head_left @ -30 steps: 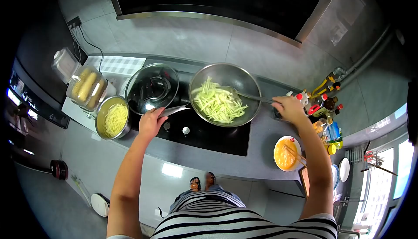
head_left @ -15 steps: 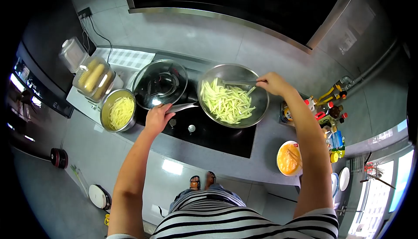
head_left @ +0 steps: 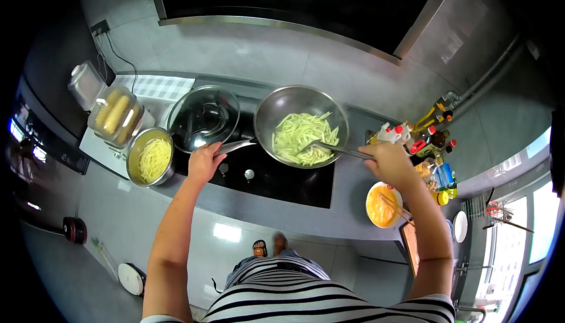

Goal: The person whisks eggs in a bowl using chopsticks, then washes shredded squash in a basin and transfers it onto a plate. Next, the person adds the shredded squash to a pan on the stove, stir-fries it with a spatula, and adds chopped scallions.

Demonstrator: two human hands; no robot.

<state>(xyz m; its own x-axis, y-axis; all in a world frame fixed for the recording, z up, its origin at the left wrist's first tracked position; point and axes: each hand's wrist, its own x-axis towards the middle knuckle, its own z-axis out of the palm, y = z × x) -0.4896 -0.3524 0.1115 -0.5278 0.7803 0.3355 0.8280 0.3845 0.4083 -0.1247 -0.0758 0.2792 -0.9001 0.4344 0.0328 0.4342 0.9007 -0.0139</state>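
Observation:
A steel wok [head_left: 288,102] on the black stove holds pale green vegetable strips [head_left: 300,134]. My left hand [head_left: 204,161] is closed round the wok handle [head_left: 237,145], to the left of the pan. At the wok's right side my right hand [head_left: 388,161] grips a metal spatula [head_left: 347,151], whose blade sits among the strips at the lower part of the wok. Below my right hand stands a bowl of beaten egg [head_left: 380,208] with chopsticks [head_left: 395,204] resting in it.
Left of the wok lies a glass lid [head_left: 206,117]. Beside it are a pot of yellow shreds [head_left: 154,159] and a clear container [head_left: 116,114] with yellow contents. Bottles [head_left: 432,140] line the counter's right, with a cutting board [head_left: 410,246] near the front edge.
My right hand has come down toward the front with the spatula, after being raised half a second ago. The strips have shifted in the wok. My left hand keeps its hold; the view has swung slightly.

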